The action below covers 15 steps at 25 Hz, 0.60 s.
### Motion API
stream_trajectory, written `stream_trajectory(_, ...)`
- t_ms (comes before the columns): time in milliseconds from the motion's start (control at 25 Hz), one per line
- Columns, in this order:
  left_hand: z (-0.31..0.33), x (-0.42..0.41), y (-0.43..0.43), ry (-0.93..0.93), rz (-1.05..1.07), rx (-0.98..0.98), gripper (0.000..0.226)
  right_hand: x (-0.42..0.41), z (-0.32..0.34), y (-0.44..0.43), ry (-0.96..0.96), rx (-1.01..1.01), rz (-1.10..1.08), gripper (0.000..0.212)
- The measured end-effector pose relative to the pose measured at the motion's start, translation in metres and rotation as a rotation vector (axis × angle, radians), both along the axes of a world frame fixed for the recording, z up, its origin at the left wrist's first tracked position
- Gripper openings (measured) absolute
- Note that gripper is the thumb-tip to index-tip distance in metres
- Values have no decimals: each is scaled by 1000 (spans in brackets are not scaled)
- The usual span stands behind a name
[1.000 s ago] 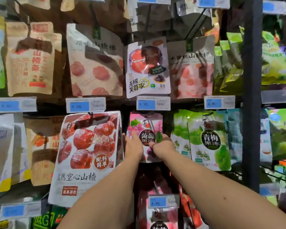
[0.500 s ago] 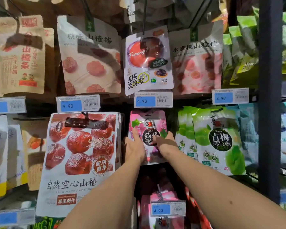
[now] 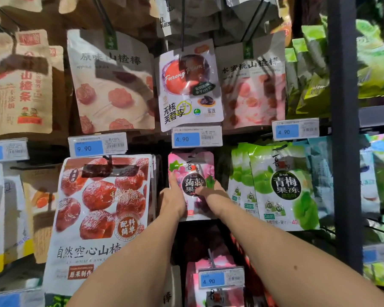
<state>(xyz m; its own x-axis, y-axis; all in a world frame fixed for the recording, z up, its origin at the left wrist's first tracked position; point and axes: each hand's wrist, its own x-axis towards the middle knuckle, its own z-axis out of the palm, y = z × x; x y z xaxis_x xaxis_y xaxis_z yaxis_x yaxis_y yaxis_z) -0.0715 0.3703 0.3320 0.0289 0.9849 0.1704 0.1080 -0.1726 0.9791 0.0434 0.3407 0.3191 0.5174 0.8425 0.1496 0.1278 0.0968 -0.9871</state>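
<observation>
Pink pouch, black round label, hangs mid-frame. Left hand and right hand: each grip holds one side. Crowded shop racks surround it.

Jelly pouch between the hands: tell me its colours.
Jelly pouch: mostly pink, with a black round label and green leaf accents; head view.

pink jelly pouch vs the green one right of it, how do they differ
Colour: the pink pouch has pink and purple art, the green pouch is lime green.
Handling: the left hand and right hand hold the pink pouch by its sides; the green pouch hangs untouched.
Size: the pink pouch looks narrower than the green pouch.
Both carry a round black label with white characters and hang in the same row.
</observation>
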Motion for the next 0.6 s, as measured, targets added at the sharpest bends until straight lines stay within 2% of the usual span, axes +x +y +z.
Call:
stream_trajectory(120,-3,-1,-3,1,27,16,97,1,-6,-4,-17,26,-3,79)
stream_trajectory(280,5,1,-1,-288,-108,-94,87,0,11,-22,4,54,-64,98)
stream_trajectory(440,12,5,12,-360,-144,-91,81,9,39,-8,-33,107,-139,96)
stream_trajectory(600,12,6,29,-332,-204,-64,79,9,40,2,-43,104,-109,128)
